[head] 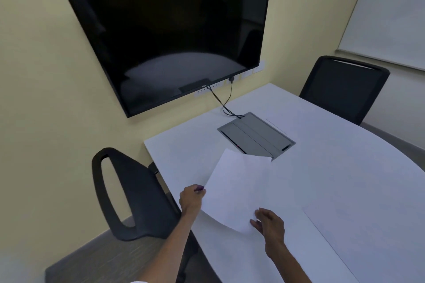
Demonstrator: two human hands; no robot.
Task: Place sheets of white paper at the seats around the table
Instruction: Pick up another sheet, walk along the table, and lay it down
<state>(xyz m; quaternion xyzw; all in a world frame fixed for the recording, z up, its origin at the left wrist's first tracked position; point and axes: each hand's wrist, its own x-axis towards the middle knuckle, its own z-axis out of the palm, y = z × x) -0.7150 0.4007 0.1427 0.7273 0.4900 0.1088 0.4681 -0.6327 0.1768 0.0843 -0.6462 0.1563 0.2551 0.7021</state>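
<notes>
A sheet of white paper [235,188] hangs slightly curled just above the white table [333,179], in front of the black chair [135,195] on the left. My left hand [191,199] grips the sheet's left edge. My right hand [268,221] touches its near right corner with fingers spread. Another white sheet [358,234] lies flat on the table at the lower right. A third faint sheet [285,119] lies at the far side by the second black chair [345,87].
A grey cable box [256,135] is set into the table's middle, with black cables [224,101] running up to the wall. A large dark screen [170,37] hangs on the yellow wall. A whiteboard [388,11] is at the upper right.
</notes>
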